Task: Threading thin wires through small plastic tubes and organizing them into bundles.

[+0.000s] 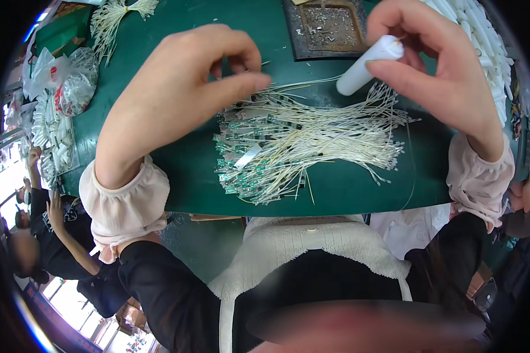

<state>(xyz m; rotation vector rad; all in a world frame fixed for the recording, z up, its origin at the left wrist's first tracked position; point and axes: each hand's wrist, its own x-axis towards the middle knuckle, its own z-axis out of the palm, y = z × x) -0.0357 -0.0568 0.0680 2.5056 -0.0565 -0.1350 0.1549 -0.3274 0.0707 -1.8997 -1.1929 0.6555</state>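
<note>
My right hand (430, 70) grips a white plastic tube (365, 67), tilted over the right end of the wire pile. My left hand (206, 76) is above the pile's left end, its thumb and index finger close together. Something small and dark pokes out by the fingertips, too small to name. A thin pale wire (309, 81) stretches between the left thumb's edge and the tube's lower end. Below both hands lies a heap of cream wires (335, 135) with small green circuit boards (235, 170) at the left ends. A silvery strip (248, 156) rests on the boards.
A dark square tray (294, 35) with metal scraps stands at the far side of the green table (188, 182). More white tubes (477, 41) are heaped at far right. Another wire bundle (121, 17) and plastic bags (76, 82) sit far left. A person (59, 235) works at left.
</note>
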